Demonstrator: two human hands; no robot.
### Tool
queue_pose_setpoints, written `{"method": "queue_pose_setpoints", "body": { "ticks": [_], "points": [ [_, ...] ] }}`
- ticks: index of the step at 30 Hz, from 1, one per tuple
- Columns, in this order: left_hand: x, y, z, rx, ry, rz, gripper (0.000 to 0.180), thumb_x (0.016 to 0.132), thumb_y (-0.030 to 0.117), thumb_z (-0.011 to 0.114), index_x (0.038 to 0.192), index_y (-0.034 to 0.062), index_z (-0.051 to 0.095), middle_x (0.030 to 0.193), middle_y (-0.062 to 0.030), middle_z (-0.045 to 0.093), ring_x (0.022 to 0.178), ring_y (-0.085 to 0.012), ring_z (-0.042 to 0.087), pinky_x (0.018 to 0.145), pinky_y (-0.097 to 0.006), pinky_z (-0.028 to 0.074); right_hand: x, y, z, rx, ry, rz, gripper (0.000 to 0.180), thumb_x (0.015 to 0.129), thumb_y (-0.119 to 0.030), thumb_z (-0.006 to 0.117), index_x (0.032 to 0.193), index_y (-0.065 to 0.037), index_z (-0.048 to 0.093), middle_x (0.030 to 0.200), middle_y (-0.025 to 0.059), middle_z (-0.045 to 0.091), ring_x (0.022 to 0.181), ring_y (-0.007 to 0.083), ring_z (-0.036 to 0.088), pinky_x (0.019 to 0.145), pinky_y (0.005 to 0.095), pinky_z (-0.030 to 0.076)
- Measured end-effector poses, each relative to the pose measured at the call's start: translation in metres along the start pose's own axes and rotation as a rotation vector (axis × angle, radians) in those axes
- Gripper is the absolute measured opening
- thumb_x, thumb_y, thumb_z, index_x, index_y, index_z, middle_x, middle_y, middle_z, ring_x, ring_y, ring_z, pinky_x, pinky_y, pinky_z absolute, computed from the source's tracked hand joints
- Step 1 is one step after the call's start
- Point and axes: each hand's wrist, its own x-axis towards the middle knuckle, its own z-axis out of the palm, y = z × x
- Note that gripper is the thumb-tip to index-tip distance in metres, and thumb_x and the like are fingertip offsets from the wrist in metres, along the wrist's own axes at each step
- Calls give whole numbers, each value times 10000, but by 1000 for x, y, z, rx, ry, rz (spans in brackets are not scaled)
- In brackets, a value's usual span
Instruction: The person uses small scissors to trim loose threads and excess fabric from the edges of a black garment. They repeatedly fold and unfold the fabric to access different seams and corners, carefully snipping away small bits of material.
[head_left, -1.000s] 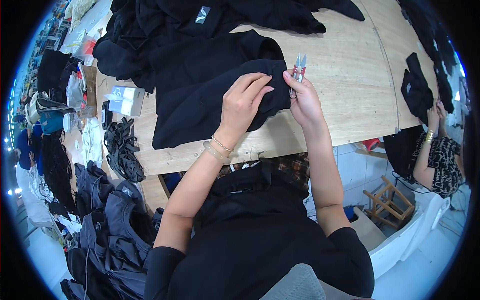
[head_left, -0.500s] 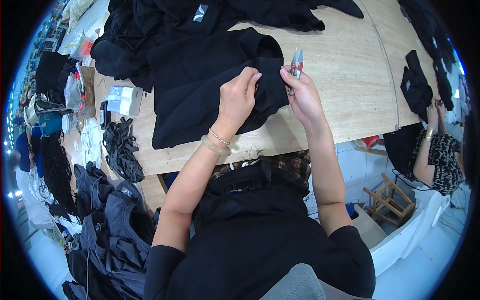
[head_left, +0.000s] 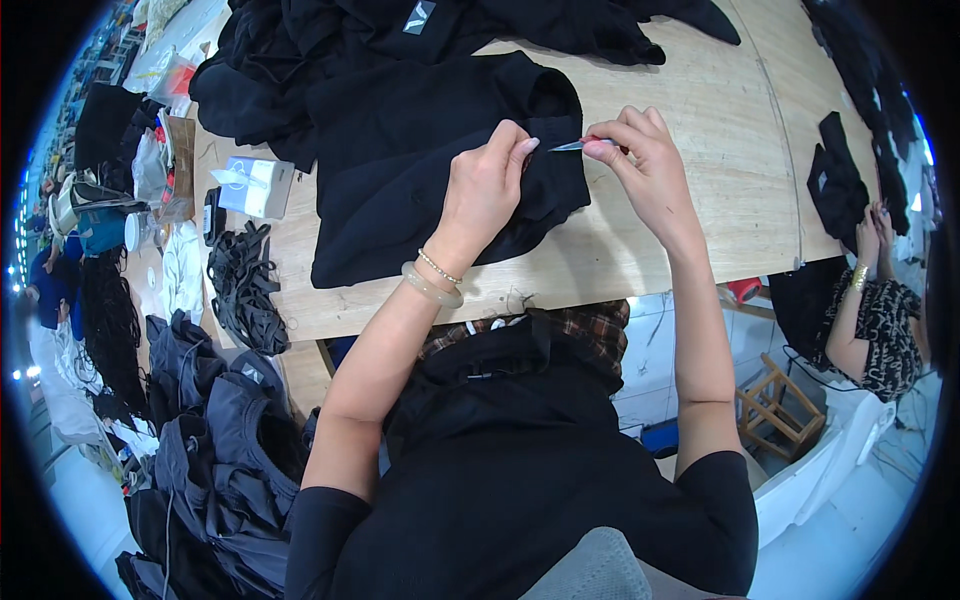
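A black garment lies folded on the wooden table, its elastic waistband end toward the right. Over that end, my left hand is closed in a pinch; whatever lies between thumb and finger is too small to make out. My right hand, off the garment's right edge, grips a pair of thread snips. Their pointed blades aim left, a short gap from my left fingertips. Most of the snips' red handle is hidden in my right fingers.
More black garments are heaped at the back. At left are a tissue box, a tangle of dark straps and a pile of dark grey garments. A co-worker's hands handle black cloth at far right. A wooden stool stands below.
My right hand has lifted slightly right and turned, swinging the snips from pointing away to pointing left at my left hand. My left hand has shifted slightly, still pinching.
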Motion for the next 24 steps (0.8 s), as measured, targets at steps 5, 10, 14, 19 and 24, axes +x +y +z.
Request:
{"method": "queue_pose_setpoints", "body": {
  "ticks": [5, 10, 14, 19, 24],
  "points": [
    [0, -1, 0, 12, 1, 26, 115, 971, 85, 596, 891, 5, 578, 641, -142, 608, 552, -290, 634, 507, -332, 452, 7, 2, 5, -88, -6, -118, 298, 859, -344, 689, 934, -62, 747, 787, 50, 532, 849, 221, 481, 840, 357, 383],
    [0, 1, -2, 24, -4, 44, 111, 967, 82, 599, 887, 8, 578, 635, -144, 596, 549, -297, 626, 503, -336, 450, 9, -1, 5, -105, -42, -144, 294, 860, -344, 688, 924, -64, 748, 794, 45, 540, 857, 215, 488, 856, 362, 372],
    [0, -1, 0, 28, -5, 62, 111, 968, 79, 596, 884, 8, 576, 635, -140, 597, 550, -288, 627, 503, -334, 452, 11, -2, 6, -101, -35, -193, 272, 858, -324, 696, 920, -64, 748, 801, 46, 548, 863, 214, 491, 850, 355, 371],
    [0, -2, 2, -132, -54, -18, 140, 992, 75, 562, 875, -2, 573, 658, -87, 653, 575, -180, 662, 538, -268, 507, 14, -2, 3, -159, -64, -217, 274, 852, -319, 702, 922, -57, 742, 817, 50, 561, 879, 221, 493, 870, 365, 372],
    [-1, -3, -5, -122, -31, -105, 164, 1020, 91, 520, 898, -4, 575, 691, -64, 679, 612, -112, 659, 578, -240, 527, 13, 8, -1, 7, 36, -100, 257, 904, -286, 666, 943, -39, 727, 822, 47, 568, 850, 192, 516, 809, 328, 396]
  ]
}}
